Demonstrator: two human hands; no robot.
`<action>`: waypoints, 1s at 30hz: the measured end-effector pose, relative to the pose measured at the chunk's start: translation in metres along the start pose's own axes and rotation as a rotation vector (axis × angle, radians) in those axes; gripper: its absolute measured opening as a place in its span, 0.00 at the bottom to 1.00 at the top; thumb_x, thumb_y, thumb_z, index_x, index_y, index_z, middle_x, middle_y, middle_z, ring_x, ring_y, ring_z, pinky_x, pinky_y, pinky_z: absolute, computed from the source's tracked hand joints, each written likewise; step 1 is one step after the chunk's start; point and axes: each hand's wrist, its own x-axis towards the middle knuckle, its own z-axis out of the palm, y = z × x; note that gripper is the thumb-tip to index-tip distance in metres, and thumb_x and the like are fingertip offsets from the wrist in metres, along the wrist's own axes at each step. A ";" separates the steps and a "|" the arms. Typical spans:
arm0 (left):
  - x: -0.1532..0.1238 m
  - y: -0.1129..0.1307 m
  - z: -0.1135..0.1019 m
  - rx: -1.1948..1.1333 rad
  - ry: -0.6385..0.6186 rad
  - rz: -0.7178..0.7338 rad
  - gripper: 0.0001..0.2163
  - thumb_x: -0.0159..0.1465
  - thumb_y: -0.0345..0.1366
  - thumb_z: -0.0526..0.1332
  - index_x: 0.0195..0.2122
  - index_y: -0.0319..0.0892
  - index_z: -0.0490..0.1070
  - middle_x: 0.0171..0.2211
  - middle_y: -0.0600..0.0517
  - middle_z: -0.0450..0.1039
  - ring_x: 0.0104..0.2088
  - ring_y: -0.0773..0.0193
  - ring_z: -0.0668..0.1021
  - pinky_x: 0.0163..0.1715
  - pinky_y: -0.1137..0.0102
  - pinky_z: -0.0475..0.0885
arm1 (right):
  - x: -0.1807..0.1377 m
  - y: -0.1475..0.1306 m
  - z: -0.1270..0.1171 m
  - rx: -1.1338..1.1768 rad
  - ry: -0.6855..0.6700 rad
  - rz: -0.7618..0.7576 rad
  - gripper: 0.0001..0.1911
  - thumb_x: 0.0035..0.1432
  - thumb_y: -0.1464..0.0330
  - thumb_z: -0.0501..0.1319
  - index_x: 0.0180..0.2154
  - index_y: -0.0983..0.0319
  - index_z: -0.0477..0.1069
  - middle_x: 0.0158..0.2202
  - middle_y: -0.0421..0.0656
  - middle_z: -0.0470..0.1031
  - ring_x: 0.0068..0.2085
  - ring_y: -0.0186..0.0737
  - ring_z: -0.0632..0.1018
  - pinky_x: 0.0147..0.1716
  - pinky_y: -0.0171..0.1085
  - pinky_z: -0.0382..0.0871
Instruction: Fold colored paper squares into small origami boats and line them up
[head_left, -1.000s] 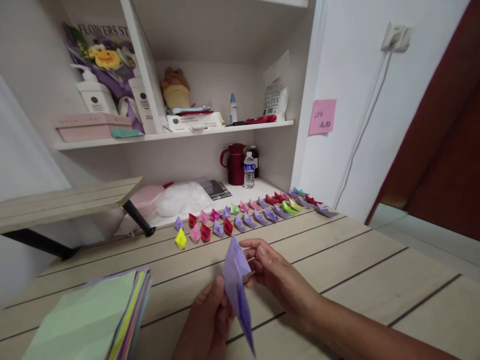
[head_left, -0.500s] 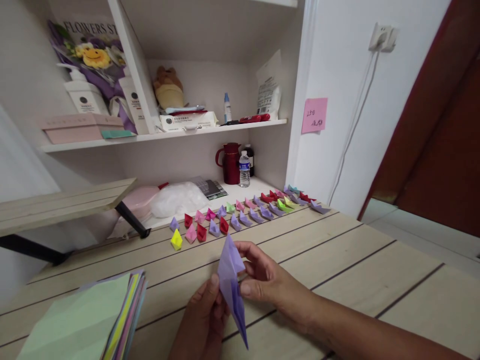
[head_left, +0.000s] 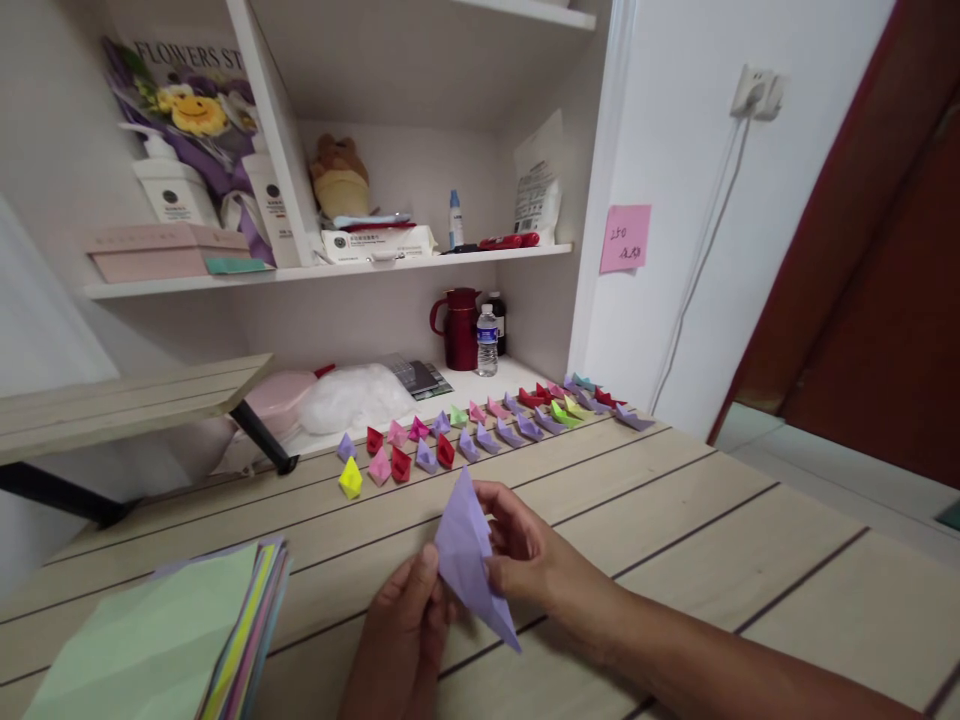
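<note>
A folded purple paper (head_left: 469, 560) is held upright above the wooden table (head_left: 675, 530), pinched from both sides. My left hand (head_left: 401, 640) grips its lower left edge with the thumb on the front. My right hand (head_left: 529, 560) pinches its right side, fingers curled round the fold. Beyond them, two rows of small folded paper boats (head_left: 465, 435) in purple, red, pink, green and yellow line the table's far edge.
A stack of coloured paper sheets (head_left: 172, 645) lies at the front left. A raised wooden shelf board (head_left: 127, 400) juts in from the left. Behind are white shelves with a red jug (head_left: 457, 330), a water bottle (head_left: 487, 342), a plastic bag (head_left: 352, 395) and boxes. A pink note (head_left: 624, 238) hangs on the wall.
The purple paper has been pressed flatter and wider between the hands; its long lower point is shorter and now slants right. The view shifted slightly.
</note>
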 end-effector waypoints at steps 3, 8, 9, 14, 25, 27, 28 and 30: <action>0.000 -0.003 0.000 0.027 0.026 0.018 0.21 0.46 0.48 0.75 0.20 0.42 0.66 0.18 0.60 0.61 0.22 0.73 0.62 0.25 0.76 0.63 | 0.002 -0.002 0.000 -0.070 0.093 0.032 0.31 0.43 0.76 0.64 0.52 0.57 0.65 0.46 0.41 0.71 0.43 0.39 0.72 0.36 0.33 0.66; 0.002 -0.014 -0.002 0.089 0.088 0.077 0.21 0.47 0.50 0.73 0.19 0.43 0.64 0.17 0.61 0.59 0.21 0.73 0.61 0.26 0.76 0.64 | 0.006 0.001 -0.004 -0.038 0.146 0.016 0.30 0.41 0.74 0.68 0.49 0.58 0.66 0.37 0.37 0.72 0.36 0.34 0.72 0.33 0.31 0.65; 0.003 -0.016 -0.003 0.109 0.097 0.089 0.21 0.47 0.50 0.73 0.19 0.43 0.65 0.16 0.61 0.59 0.21 0.72 0.62 0.27 0.76 0.64 | 0.006 0.003 -0.005 -0.033 0.146 0.027 0.29 0.42 0.74 0.69 0.48 0.59 0.67 0.33 0.36 0.72 0.33 0.33 0.72 0.31 0.30 0.65; 0.003 -0.020 -0.001 0.203 0.104 0.122 0.21 0.48 0.52 0.72 0.18 0.43 0.65 0.15 0.61 0.59 0.21 0.71 0.62 0.28 0.74 0.65 | 0.004 0.002 -0.002 -0.098 0.185 0.123 0.17 0.40 0.70 0.73 0.32 0.62 0.69 0.25 0.35 0.73 0.26 0.32 0.71 0.27 0.31 0.66; 0.006 -0.009 -0.004 0.503 -0.101 0.088 0.23 0.53 0.59 0.62 0.18 0.45 0.61 0.16 0.60 0.59 0.22 0.68 0.65 0.30 0.71 0.65 | 0.005 -0.003 -0.007 -0.269 0.131 0.182 0.18 0.38 0.65 0.73 0.27 0.61 0.65 0.22 0.34 0.71 0.24 0.32 0.70 0.26 0.32 0.65; 0.002 0.001 -0.005 0.623 -0.180 0.047 0.22 0.54 0.58 0.60 0.19 0.44 0.64 0.16 0.58 0.62 0.21 0.67 0.67 0.29 0.70 0.66 | 0.004 -0.004 -0.008 -0.322 0.099 0.213 0.17 0.38 0.66 0.72 0.28 0.62 0.66 0.23 0.35 0.72 0.24 0.32 0.70 0.25 0.32 0.65; -0.002 0.007 -0.005 0.695 -0.210 0.028 0.21 0.54 0.57 0.60 0.19 0.44 0.65 0.15 0.57 0.63 0.20 0.66 0.67 0.27 0.70 0.65 | 0.002 -0.004 -0.007 -0.343 0.083 0.230 0.16 0.38 0.66 0.72 0.29 0.62 0.67 0.23 0.35 0.72 0.24 0.32 0.70 0.25 0.31 0.65; -0.014 0.017 -0.008 0.851 -0.208 0.025 0.18 0.54 0.53 0.61 0.18 0.44 0.67 0.15 0.55 0.65 0.18 0.65 0.67 0.23 0.70 0.61 | -0.006 -0.002 -0.005 -0.394 0.050 0.253 0.14 0.39 0.68 0.70 0.28 0.63 0.68 0.22 0.35 0.71 0.25 0.33 0.70 0.26 0.32 0.65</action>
